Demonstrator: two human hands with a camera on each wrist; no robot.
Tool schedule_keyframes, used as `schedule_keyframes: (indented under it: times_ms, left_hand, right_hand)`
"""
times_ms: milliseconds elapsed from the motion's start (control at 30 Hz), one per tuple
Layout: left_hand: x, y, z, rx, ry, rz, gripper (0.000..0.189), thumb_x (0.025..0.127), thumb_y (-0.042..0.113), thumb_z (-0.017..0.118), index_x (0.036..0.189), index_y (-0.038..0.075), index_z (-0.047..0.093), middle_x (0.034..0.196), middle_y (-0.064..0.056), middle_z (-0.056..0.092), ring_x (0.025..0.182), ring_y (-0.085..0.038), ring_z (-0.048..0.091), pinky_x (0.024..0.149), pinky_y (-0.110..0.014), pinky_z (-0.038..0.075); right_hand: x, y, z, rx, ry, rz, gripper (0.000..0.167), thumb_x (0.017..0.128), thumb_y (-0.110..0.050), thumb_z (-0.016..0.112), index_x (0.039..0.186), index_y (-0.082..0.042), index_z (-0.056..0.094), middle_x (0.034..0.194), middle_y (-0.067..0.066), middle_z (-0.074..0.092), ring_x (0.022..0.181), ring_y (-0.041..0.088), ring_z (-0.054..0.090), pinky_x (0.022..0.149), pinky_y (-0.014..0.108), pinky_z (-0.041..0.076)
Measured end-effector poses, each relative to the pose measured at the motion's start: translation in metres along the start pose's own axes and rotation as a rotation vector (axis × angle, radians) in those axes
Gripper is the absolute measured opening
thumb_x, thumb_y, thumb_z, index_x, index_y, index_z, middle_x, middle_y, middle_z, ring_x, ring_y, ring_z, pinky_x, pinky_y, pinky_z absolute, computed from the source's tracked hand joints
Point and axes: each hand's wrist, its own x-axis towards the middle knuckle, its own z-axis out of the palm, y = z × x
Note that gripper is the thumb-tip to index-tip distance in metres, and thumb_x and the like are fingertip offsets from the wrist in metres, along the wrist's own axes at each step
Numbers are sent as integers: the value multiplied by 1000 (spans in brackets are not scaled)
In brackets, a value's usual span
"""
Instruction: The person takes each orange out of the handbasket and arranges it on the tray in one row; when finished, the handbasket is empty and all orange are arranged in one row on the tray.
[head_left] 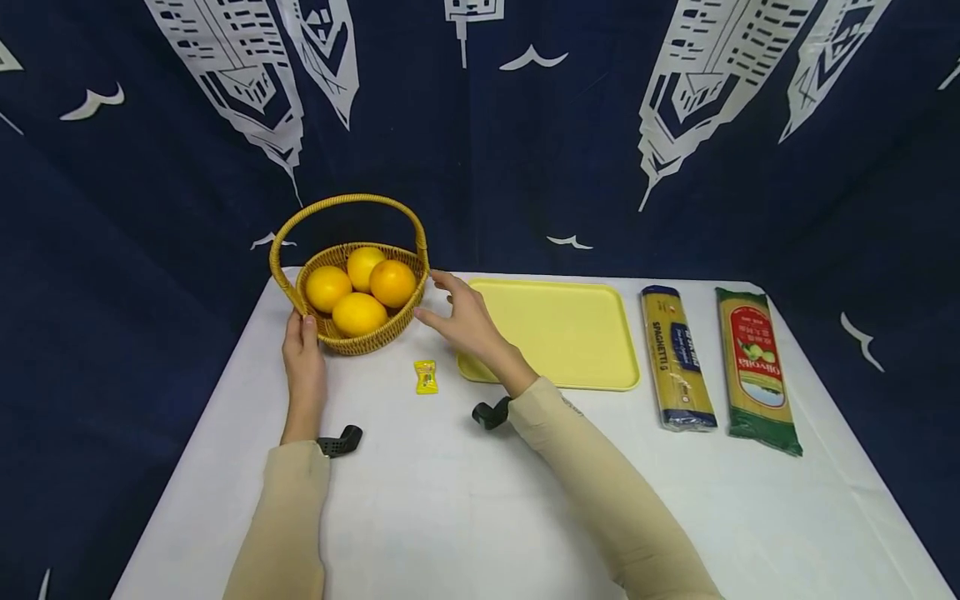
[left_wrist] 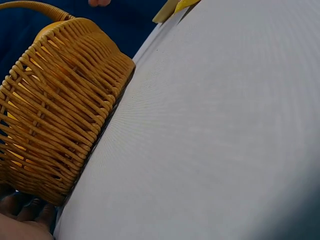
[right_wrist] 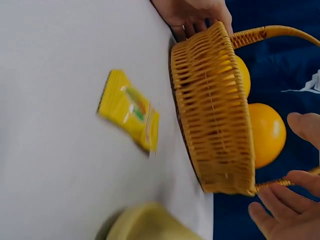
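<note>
A wicker basket [head_left: 365, 342] with a tall arched handle stands at the back left of the table and holds several oranges [head_left: 359, 315]. My left hand [head_left: 303, 367] touches its left side near the foot of the handle; in the left wrist view those fingers [left_wrist: 30, 212] are partly hidden by the wickerwork. On the opposite side is my right hand [head_left: 476, 325], thumb and fingers spread apart. Its fingertips come right at the rim and the handle's base in the right wrist view. Between the forearms, a small yellow wrapped candy [head_left: 426, 377] lies in front of the basket.
A pale yellow tray [head_left: 555, 383] lies to the basket's right, partly behind my right forearm. Farther right lie a blue-and-yellow spaghetti pack [head_left: 677, 358] and a green-and-red pasta pack [head_left: 757, 367]. A dark printed curtain [head_left: 480, 167] hangs behind the table's back edge.
</note>
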Motion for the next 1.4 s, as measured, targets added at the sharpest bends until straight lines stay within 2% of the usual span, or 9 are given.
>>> schedule_keyframes:
  times_ms: [133,367,467,700,967,1233,1400]
  left_hand:
    - [-1,2,0,-12,1,5,54,116,34,36,166,12,32,170,-4,35,156,-15,31,129,-33,23]
    - [-18,36,-2,-15,-9,-23,52,116,22,36,163,0,33,168,-14,37,155,-23,33,129,-38,24]
    - [-17,35,0,-14,-12,-21,51,116,23,37,162,0,34,167,-15,39,154,-23,34,129,-38,25]
    - [-15,35,1,-33,-14,-34,52,116,24,36,163,1,33,169,-14,36,155,-23,33,129,-37,25]
    - [-17,31,3,-44,-15,-42,50,116,21,38,161,0,36,166,-14,41,152,-22,37,128,-38,28]
    - [-17,29,3,-40,-14,-35,50,116,20,38,160,-2,37,165,-16,42,151,-23,37,127,-39,28]
    - [-16,32,0,-36,2,-38,50,116,22,38,161,0,36,165,-16,41,152,-22,36,128,-38,27]
  right_hand:
    - [16,-4,16,8,15,-25,69,100,-28,74,157,-5,44,156,12,53,144,26,50,118,40,45]
    - [37,-14,35,-57,43,48,74,98,-25,77,161,-11,40,159,9,50,146,27,48,123,41,38]
    - [45,-15,36,-87,53,50,77,95,-23,80,160,-10,40,159,10,50,144,28,50,122,40,39]
    - [58,-17,39,-212,9,39,82,91,-24,84,159,-10,41,159,10,50,145,27,49,123,40,36]
    - [60,-16,43,-240,5,35,79,89,-23,86,156,-12,46,154,10,54,139,27,53,117,41,43]
    - [56,-20,36,-138,64,1,77,88,-24,85,154,-14,47,148,8,59,132,30,56,110,46,48]
    - [50,-30,25,-137,88,-34,79,86,-28,86,153,-14,49,147,8,62,127,30,60,105,44,52]
